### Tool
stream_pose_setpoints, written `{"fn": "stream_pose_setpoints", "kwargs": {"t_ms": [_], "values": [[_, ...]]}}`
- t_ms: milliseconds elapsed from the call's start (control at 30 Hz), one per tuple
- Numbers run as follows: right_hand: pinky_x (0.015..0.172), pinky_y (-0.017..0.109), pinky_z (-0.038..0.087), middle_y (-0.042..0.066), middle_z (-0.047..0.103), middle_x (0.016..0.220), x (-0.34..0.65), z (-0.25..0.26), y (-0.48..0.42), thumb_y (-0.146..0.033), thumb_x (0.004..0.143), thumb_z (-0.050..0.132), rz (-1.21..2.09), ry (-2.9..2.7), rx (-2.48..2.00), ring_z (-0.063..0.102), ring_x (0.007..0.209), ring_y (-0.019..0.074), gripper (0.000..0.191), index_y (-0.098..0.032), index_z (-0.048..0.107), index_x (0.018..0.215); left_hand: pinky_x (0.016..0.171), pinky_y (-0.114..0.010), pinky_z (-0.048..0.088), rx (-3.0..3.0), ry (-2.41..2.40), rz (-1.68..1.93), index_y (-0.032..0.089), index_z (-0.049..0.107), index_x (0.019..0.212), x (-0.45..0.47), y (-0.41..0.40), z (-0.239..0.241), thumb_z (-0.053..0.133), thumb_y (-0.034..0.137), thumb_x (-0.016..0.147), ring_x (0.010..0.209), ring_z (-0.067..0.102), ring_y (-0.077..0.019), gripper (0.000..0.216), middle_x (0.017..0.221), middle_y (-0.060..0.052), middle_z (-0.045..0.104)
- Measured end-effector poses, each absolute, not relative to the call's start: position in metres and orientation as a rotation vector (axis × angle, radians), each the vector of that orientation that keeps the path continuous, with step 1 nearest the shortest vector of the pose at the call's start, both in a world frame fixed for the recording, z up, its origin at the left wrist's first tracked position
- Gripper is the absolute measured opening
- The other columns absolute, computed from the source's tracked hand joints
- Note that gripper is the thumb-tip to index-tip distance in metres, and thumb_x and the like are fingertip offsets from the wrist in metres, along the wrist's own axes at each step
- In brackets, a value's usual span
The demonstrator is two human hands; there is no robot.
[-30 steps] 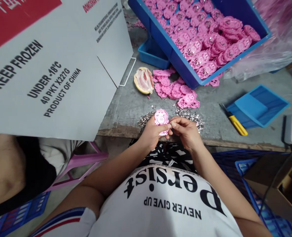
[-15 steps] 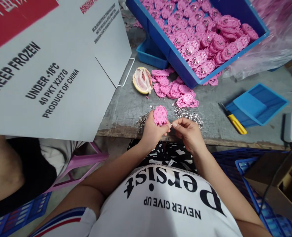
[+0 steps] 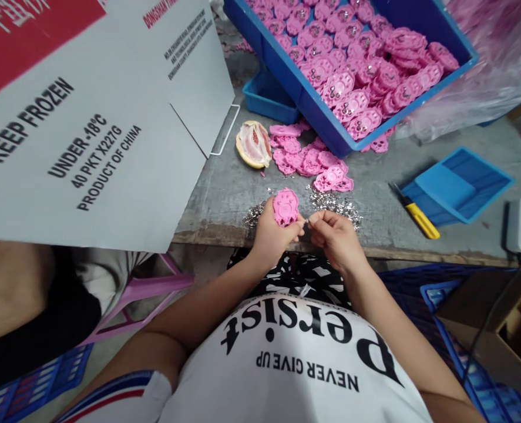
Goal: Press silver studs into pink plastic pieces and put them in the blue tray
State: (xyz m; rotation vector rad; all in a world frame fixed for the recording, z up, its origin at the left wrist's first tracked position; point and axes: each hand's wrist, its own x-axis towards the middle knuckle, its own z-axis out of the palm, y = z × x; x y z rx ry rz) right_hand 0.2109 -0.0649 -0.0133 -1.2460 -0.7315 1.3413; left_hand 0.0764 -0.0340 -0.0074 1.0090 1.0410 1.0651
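Note:
My left hand [image 3: 274, 234] is closed around a pink plastic piece [image 3: 285, 205], its flat face turned up toward me. Thumb and finger of my right hand [image 3: 336, 234] are pinched together close to the left fingertips. A tiny metal-looking bit [image 3: 306, 221] shows between the two hands, too small to name. Beyond the right hand a pile of small shiny metal parts [image 3: 336, 205] lies on the bench, and another metal pile [image 3: 255, 215] sits beside the left hand. Farther back lie loose pink pieces [image 3: 306, 160] in a heap.
A large blue bin [image 3: 306, 97] full of pink pieces stands at the back. A white carton [image 3: 154, 194] blocks the left side. Half a peeled fruit [image 3: 254, 145], a yellow cutter [image 3: 422, 221] and a blue tray [image 3: 458, 185] rest on the bench [image 3: 375, 176]. A person sits at left.
Both hands stay nearly in place. The right fingertips have shifted very slightly, still pinched near the left hand. The person at left has moved a little.

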Motion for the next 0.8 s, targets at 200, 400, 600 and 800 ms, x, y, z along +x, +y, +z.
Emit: {"fn": "stream_pose_setpoints", "kwargs": {"t_ms": [200, 400, 600, 800], "values": [[0.045, 0.024, 0.020, -0.007, 0.046, 0.054, 0.2089, -0.0141, -0.0652, -0.043, 0.067, 0.083, 1.329, -0.727, -1.226, 0.030, 0.044, 0.0057, 0.031, -0.020, 0.062, 0.068, 0.051, -0.021, 0.049, 0.958, 1.000, 1.052, 0.018, 0.054, 0.100, 0.0765, -0.0349, -0.0056, 0.075, 0.014, 0.066, 0.059, 0.064, -0.0111, 0.041, 0.079, 0.001, 0.069], [0.049, 0.025, 0.024, -0.006, 0.052, 0.059, 0.2094, -0.0170, -0.0671, -0.046, 0.074, 0.079, 1.236, -0.891, -1.302, 0.036, 0.049, 0.0078, 0.030, -0.020, 0.064, 0.073, 0.046, -0.020, 0.044, 1.002, 1.032, 1.056, 0.019, 0.054, 0.097, 0.0767, -0.0315, -0.0092, 0.079, 0.018, 0.067, 0.052, 0.060, -0.0092, 0.038, 0.073, 0.004, 0.065], [0.053, 0.027, 0.029, -0.004, 0.056, 0.060, 0.2157, -0.0144, -0.0652, -0.046, 0.071, 0.083, 1.294, -0.877, -1.285, 0.035, 0.051, 0.0094, 0.031, -0.021, 0.065, 0.070, 0.047, -0.021, 0.046, 0.894, 0.943, 0.999, 0.019, 0.052, 0.100, 0.0752, -0.0329, -0.0067, 0.081, 0.028, 0.071, 0.055, 0.062, -0.0108, 0.042, 0.075, 0.003, 0.064], [0.088, 0.041, 0.051, 0.005, 0.063, 0.084, 0.2159, -0.0131, -0.0650, -0.041, 0.075, 0.081, 1.101, -1.035, -1.322, 0.062, 0.105, 0.0263, 0.025, -0.023, 0.068, 0.063, 0.048, -0.024, 0.047, 0.658, 0.726, 0.961, 0.019, 0.052, 0.108, 0.0759, -0.0302, -0.0076, 0.064, 0.049, 0.087, 0.061, 0.068, -0.0166, 0.038, 0.081, -0.001, 0.067]]}}
